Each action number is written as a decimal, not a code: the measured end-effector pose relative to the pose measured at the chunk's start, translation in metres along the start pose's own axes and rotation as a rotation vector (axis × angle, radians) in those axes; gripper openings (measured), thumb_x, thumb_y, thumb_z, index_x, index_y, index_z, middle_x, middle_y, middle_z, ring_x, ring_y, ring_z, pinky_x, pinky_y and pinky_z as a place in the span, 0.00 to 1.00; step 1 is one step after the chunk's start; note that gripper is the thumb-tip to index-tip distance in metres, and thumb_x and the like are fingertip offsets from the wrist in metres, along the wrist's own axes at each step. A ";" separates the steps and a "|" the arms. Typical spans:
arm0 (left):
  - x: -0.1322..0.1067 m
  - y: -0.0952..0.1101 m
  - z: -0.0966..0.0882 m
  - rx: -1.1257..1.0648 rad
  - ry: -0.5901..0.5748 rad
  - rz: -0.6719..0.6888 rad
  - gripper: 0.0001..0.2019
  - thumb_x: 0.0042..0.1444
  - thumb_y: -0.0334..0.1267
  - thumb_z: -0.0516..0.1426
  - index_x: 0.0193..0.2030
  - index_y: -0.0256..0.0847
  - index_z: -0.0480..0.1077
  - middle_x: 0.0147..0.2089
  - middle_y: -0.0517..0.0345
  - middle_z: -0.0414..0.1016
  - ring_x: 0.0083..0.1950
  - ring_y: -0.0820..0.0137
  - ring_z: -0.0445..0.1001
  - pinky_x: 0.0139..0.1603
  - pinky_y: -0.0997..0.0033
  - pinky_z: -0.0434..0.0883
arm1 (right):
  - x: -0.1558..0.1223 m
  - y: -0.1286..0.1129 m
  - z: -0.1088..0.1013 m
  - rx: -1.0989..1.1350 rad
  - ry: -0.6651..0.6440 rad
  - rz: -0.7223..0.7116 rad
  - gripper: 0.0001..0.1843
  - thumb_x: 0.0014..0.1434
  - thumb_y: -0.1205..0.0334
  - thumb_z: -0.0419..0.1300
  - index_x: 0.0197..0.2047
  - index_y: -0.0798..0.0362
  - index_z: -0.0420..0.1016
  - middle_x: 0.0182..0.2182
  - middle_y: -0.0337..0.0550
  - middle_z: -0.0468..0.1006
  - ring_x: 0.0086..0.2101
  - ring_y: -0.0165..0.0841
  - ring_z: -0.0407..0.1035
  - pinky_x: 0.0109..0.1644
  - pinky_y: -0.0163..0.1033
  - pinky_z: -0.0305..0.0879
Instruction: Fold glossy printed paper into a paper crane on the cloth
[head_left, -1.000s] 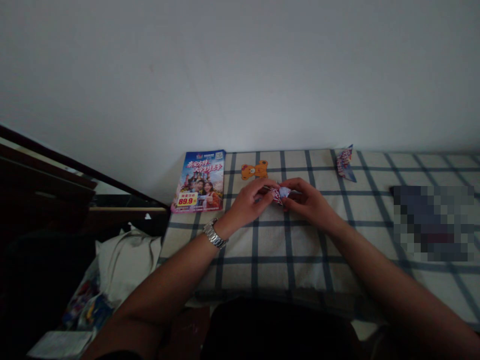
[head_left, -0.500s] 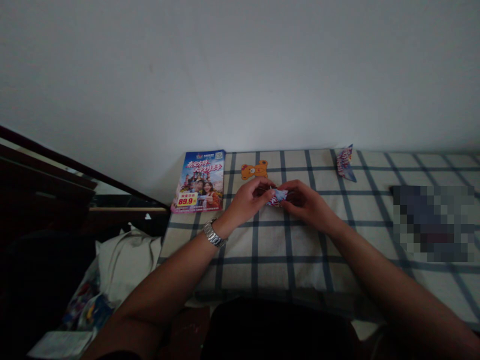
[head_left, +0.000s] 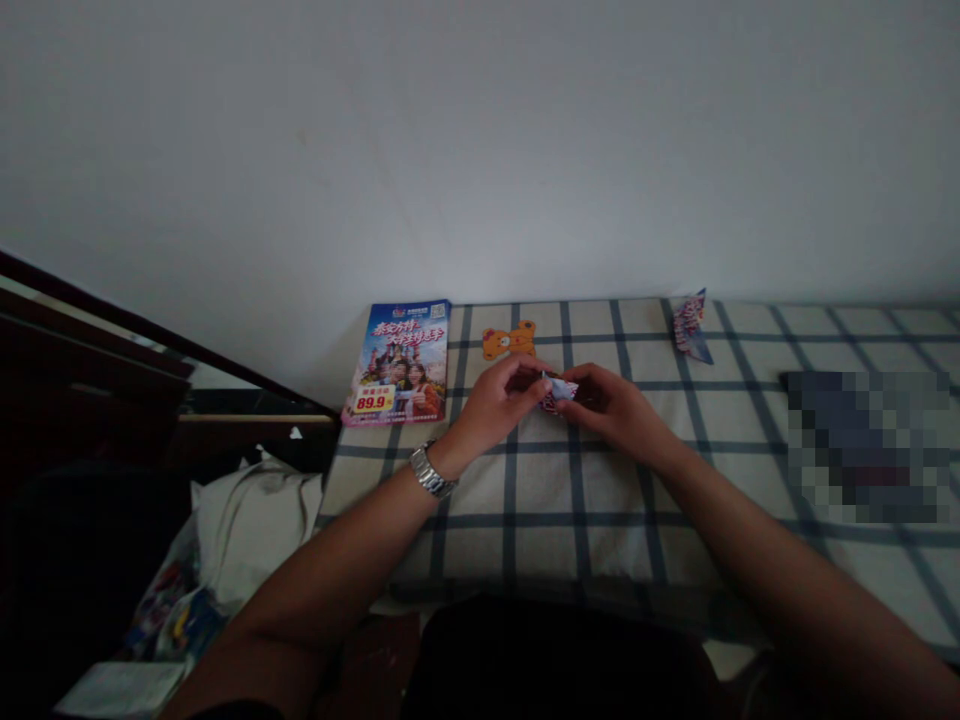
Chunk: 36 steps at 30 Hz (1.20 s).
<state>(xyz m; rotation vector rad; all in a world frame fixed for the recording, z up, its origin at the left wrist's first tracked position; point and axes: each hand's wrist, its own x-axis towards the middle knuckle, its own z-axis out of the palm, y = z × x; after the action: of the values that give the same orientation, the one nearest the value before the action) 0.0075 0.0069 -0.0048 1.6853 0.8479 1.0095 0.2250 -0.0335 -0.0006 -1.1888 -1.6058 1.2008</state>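
Both hands hold a small folded piece of printed paper (head_left: 560,392), blue-white with red patterning, above the checked cloth (head_left: 555,480). My left hand (head_left: 499,405) pinches its left end and my right hand (head_left: 604,405) its right end, and my fingers hide much of it. A steel wristwatch (head_left: 431,472) sits on my left wrist. Beyond my hands lie an orange bear-shaped cutout (head_left: 508,340) and a printed travel brochure (head_left: 396,362). A similar folded paper piece (head_left: 690,328) stands at the cloth's far edge.
A white wall (head_left: 480,150) rises behind the cloth. A pixelated, blurred object (head_left: 866,445) lies on the right of the cloth. A white pillow (head_left: 251,525) and dark furniture (head_left: 90,380) are at the left.
The paper piece looks more compact and less of it shows between my fingers. My hands have closed in on it slightly, staying in about the same place.
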 end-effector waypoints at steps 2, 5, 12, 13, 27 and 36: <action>0.000 0.001 0.000 -0.024 -0.010 -0.010 0.16 0.65 0.50 0.64 0.51 0.40 0.74 0.46 0.52 0.81 0.47 0.66 0.81 0.50 0.66 0.78 | -0.001 0.001 -0.001 -0.033 0.014 -0.003 0.17 0.62 0.49 0.70 0.50 0.47 0.75 0.39 0.42 0.83 0.38 0.37 0.79 0.43 0.43 0.77; 0.001 0.002 0.000 -0.043 -0.034 -0.039 0.17 0.65 0.50 0.65 0.51 0.39 0.75 0.46 0.51 0.81 0.46 0.66 0.81 0.49 0.67 0.77 | -0.001 0.003 -0.002 -0.075 0.040 -0.037 0.16 0.64 0.49 0.68 0.50 0.48 0.76 0.38 0.42 0.83 0.37 0.37 0.78 0.42 0.42 0.76; 0.001 0.006 0.000 0.026 -0.033 -0.015 0.15 0.66 0.51 0.63 0.46 0.39 0.76 0.41 0.55 0.80 0.41 0.69 0.77 0.43 0.71 0.72 | -0.001 0.003 -0.003 -0.104 0.041 -0.063 0.16 0.64 0.49 0.68 0.50 0.47 0.76 0.39 0.43 0.83 0.37 0.37 0.78 0.41 0.42 0.76; 0.001 0.007 0.000 0.028 -0.032 -0.019 0.16 0.66 0.51 0.63 0.45 0.39 0.76 0.41 0.55 0.80 0.41 0.69 0.77 0.43 0.71 0.72 | -0.001 0.002 -0.003 -0.108 0.040 -0.062 0.16 0.64 0.49 0.68 0.50 0.47 0.76 0.38 0.42 0.83 0.36 0.37 0.78 0.41 0.42 0.76; -0.001 0.008 0.002 0.000 -0.027 -0.069 0.18 0.66 0.54 0.63 0.45 0.39 0.77 0.40 0.54 0.80 0.41 0.67 0.78 0.43 0.69 0.72 | -0.001 0.001 -0.001 -0.089 0.032 -0.054 0.14 0.64 0.52 0.67 0.50 0.48 0.76 0.38 0.41 0.83 0.37 0.37 0.78 0.42 0.42 0.76; 0.000 0.008 0.001 -0.052 -0.039 -0.045 0.16 0.65 0.52 0.64 0.46 0.39 0.77 0.41 0.54 0.80 0.42 0.69 0.78 0.44 0.70 0.73 | -0.002 -0.003 -0.002 -0.134 0.048 -0.077 0.14 0.66 0.52 0.66 0.50 0.48 0.76 0.39 0.42 0.82 0.37 0.36 0.77 0.41 0.41 0.74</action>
<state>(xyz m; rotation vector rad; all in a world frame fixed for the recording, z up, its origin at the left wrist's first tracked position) 0.0090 0.0042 0.0026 1.6301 0.8248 0.9573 0.2266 -0.0352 0.0027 -1.2182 -1.7021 1.0228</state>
